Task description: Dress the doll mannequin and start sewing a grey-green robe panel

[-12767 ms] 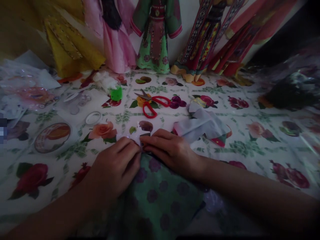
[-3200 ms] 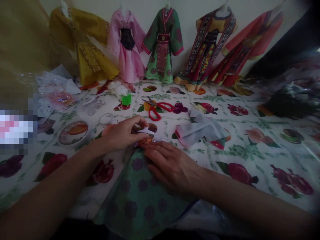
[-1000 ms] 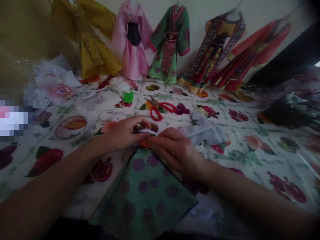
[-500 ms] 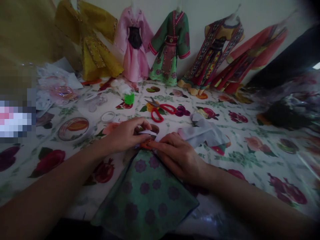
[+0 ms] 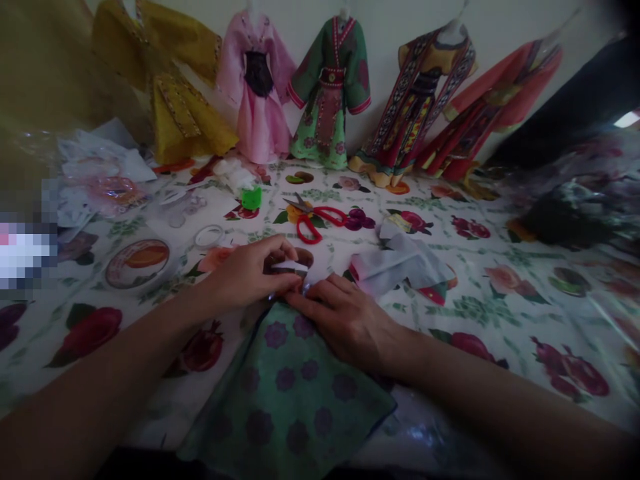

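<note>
A small green doll skirt with purple flower prints [image 5: 295, 380] spreads on the table in front of me, its narrow top pointing away. At that top my right hand [image 5: 350, 320] is closed, its fingertips pressed on the cloth edge. Just left of it, my left hand [image 5: 260, 270] has its thumb and fingers bent together around a thin white strip [image 5: 290, 265]. The two hands' fingertips almost meet. What lies directly beneath them at the skirt's top is mostly hidden.
Red-handled scissors [image 5: 313, 217] lie beyond my hands. A wide tape roll [image 5: 137, 263] and a smaller ring [image 5: 209, 235] are at left, a greyish sheer cloth piece [image 5: 400, 263] at right. Several doll dresses, one green [image 5: 333, 90], stand along the wall. Plastic-wrapped bundles [image 5: 575, 207] sit far right.
The view has shifted slightly, so background things sit a little further left. My right fingers have curled closer to the skirt's top; the orange patch seen under the fingertips is now covered.
</note>
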Demonstrator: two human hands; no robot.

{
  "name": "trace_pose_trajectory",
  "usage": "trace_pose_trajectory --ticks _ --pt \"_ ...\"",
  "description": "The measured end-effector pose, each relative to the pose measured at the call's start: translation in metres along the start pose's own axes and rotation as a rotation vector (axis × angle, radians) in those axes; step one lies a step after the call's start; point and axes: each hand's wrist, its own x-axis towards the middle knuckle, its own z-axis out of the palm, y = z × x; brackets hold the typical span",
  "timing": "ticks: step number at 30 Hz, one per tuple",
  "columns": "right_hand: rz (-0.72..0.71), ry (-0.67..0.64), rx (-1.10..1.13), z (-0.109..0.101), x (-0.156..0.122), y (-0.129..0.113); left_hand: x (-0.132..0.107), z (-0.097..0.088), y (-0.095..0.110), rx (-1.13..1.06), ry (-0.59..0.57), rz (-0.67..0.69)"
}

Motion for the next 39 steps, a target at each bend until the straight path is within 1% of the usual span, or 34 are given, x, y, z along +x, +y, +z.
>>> trace_pose_trajectory --ticks 2,4,6,10,12,13,15,18,21,24,27,29,31,35,37,39 --pt "0.009 -0.012 0.028 -0.002 0.001 0.000 0.002 0.002 -0.002 0.026 0.034 -0.008" --pt "0.038 -0.002 0.102 -0.005 0.001 0.001 0.003 0.004 -0.002 0.048 0.066 -0.019" --pt "0.083 0.058 0.209 -0.009 0.001 0.003 0.003 0.003 0.000 0.025 0.085 -0.026" --pt "0.243 0.204 0.360 -0.015 0.003 0.004 0.000 -0.001 0.010 -0.165 0.123 -0.033" --pt "0.337 0.242 0.448 -0.016 0.006 0.003 -0.001 -0.003 0.014 -0.263 0.161 -0.009" --pt "0.383 0.247 0.529 -0.017 0.007 0.002 -0.002 -0.003 0.015 -0.307 0.184 0.018" --pt "0.463 0.204 0.766 -0.018 0.012 -0.001 -0.004 -0.003 0.015 -0.392 0.221 0.087" --pt "0.560 0.062 1.105 -0.022 0.017 -0.007 -0.006 -0.002 0.014 -0.479 0.257 0.167" --pt "0.658 -0.011 1.276 -0.025 0.019 -0.012 -0.008 0.000 0.016 -0.477 0.292 0.214" --pt "0.739 -0.017 1.356 -0.027 0.019 -0.015 -0.010 0.001 0.017 -0.437 0.305 0.241" --pt "0.721 0.028 1.347 -0.030 0.019 -0.014 -0.011 0.001 0.018 -0.389 0.322 0.251" --pt "0.664 0.069 1.315 -0.032 0.019 -0.013 -0.013 0.001 0.019 -0.350 0.365 0.262" --pt "0.614 0.075 1.304 -0.034 0.019 -0.013 -0.015 0.002 0.022 -0.317 0.423 0.271" --pt "0.552 -0.042 1.288 -0.039 0.020 -0.019 -0.020 0.003 0.033 -0.286 0.491 0.296" --pt "0.514 -0.091 1.272 -0.045 0.022 -0.023 -0.023 0.003 0.039 -0.269 0.504 0.315" --pt "0.508 -0.127 1.277 -0.053 0.024 -0.028 -0.025 0.003 0.043 -0.275 0.506 0.332"
